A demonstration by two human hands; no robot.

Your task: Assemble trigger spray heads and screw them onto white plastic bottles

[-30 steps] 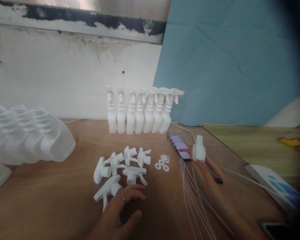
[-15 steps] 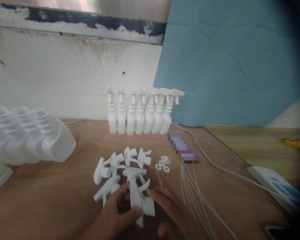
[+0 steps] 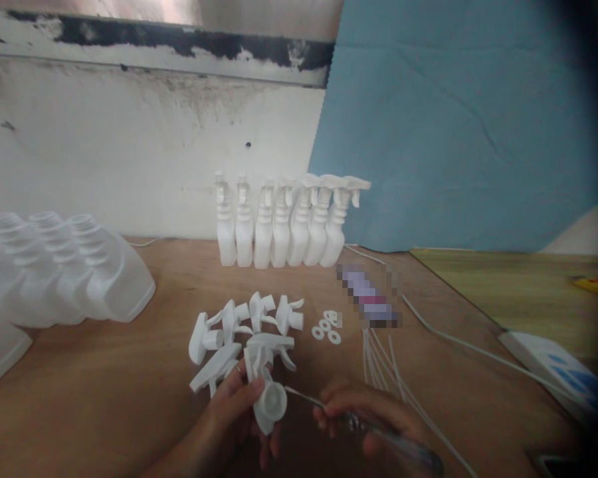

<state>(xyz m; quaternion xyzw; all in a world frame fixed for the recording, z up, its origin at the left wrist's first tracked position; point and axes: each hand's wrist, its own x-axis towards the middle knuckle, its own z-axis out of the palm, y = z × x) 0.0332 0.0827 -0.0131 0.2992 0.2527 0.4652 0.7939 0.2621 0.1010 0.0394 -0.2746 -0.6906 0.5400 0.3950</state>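
Observation:
My left hand (image 3: 232, 408) is closed around a white trigger spray head (image 3: 254, 378), its round open collar turned up toward me. My right hand (image 3: 369, 411) grips a slim metal tool (image 3: 303, 396) with a thin pointed shaft and a dark, partly see-through handle running toward the lower right. Its tip is close beside the collar; I cannot tell whether it touches. More trigger spray heads (image 3: 234, 318) lie on the table just beyond my left hand. Several small white rings (image 3: 323, 325) lie to their right.
Thin white tubes (image 3: 379, 365) lie right of the rings, below a pixelated purple item (image 3: 366, 295). Bottles with spray heads (image 3: 279, 245) stand in a row at the wall. Large open-necked bottles (image 3: 114, 285) stand at left. A white cable (image 3: 458, 342) crosses the right side.
The spray head has turned in my left hand so that its collar faces me. My right hand has moved right and down, and the metal tool now shows plainly.

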